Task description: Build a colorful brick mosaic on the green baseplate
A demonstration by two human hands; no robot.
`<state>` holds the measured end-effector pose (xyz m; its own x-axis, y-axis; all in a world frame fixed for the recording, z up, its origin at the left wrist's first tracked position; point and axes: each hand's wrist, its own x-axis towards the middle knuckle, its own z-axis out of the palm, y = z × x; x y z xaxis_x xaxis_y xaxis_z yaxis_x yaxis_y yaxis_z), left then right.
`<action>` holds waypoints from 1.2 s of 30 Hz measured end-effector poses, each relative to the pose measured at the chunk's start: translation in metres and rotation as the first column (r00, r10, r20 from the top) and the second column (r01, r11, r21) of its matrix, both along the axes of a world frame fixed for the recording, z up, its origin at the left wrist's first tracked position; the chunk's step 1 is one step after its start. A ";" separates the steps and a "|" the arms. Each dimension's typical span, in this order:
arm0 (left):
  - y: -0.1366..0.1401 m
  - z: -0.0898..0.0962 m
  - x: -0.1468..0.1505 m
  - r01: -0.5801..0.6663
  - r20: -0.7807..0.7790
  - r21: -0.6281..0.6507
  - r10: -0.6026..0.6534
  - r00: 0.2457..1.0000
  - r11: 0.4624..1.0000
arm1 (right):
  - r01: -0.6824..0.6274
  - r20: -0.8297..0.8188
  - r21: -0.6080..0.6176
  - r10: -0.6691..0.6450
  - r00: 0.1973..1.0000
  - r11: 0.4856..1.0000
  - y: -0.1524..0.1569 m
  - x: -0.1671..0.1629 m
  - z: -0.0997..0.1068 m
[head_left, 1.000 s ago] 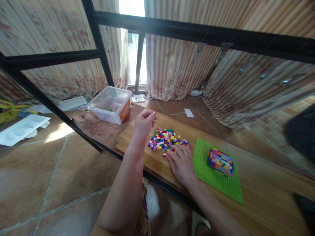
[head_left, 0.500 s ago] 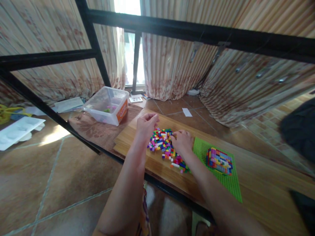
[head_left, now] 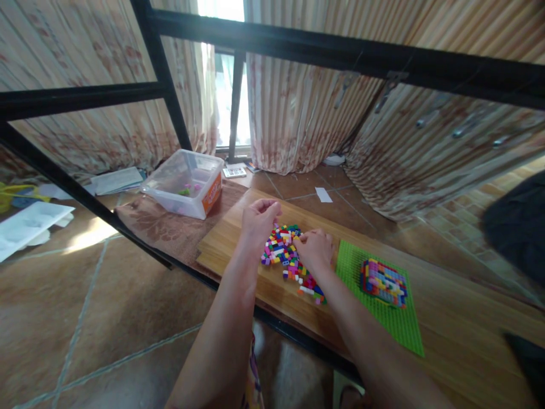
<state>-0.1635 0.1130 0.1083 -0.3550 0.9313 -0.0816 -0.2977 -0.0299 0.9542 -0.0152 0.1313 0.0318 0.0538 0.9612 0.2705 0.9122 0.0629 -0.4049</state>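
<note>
A pile of small toy bricks [head_left: 279, 250] in many colours is spread over the wooden board. My left hand [head_left: 260, 220] hovers at the pile's far left edge, fingertips pinched together; whatever is between them is too small to tell. Over the right side of the pile, my right hand [head_left: 317, 248] points down with its fingers drawn together among the bricks, and what they grip is hidden. Right of that hand lies a green baseplate [head_left: 394, 329], bearing a multicoloured block of joined bricks [head_left: 384, 283].
A clear plastic box [head_left: 183, 180] with a few bricks inside stands on a brown cloth [head_left: 147, 218], beyond the board's left end. Black metal bars [head_left: 298, 40] cross above the wooden board [head_left: 230, 244]. A dark flat object [head_left: 525, 358] lies at the right.
The right hand's fingers have drawn closer together over the bricks. My left hand stays pinched and sits slightly further right in view, as the whole scene on the board shifts slightly.
</note>
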 end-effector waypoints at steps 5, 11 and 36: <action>0.002 -0.010 0.010 0.141 -0.138 -0.026 -0.143 0.980 0.990 | -0.131 -0.370 0.051 0.141 0.918 0.990 -0.016 0.024 0.022; -0.013 -0.009 0.067 0.541 -0.081 -0.021 -0.541 0.837 0.840 | -0.035 -0.892 -0.089 -0.064 0.447 0.995 -0.056 0.063 0.049; -0.037 -0.034 0.178 0.761 -0.544 -0.034 -0.651 0.529 0.647 | -0.155 -0.859 -0.045 0.041 0.510 0.987 -0.095 0.189 0.026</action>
<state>0.0147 0.0755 0.0740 0.4907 0.8664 0.0932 0.1765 -0.2036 0.9630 0.1735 0.0359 0.0580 0.1071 0.9931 0.0479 0.1128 0.0357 -0.9930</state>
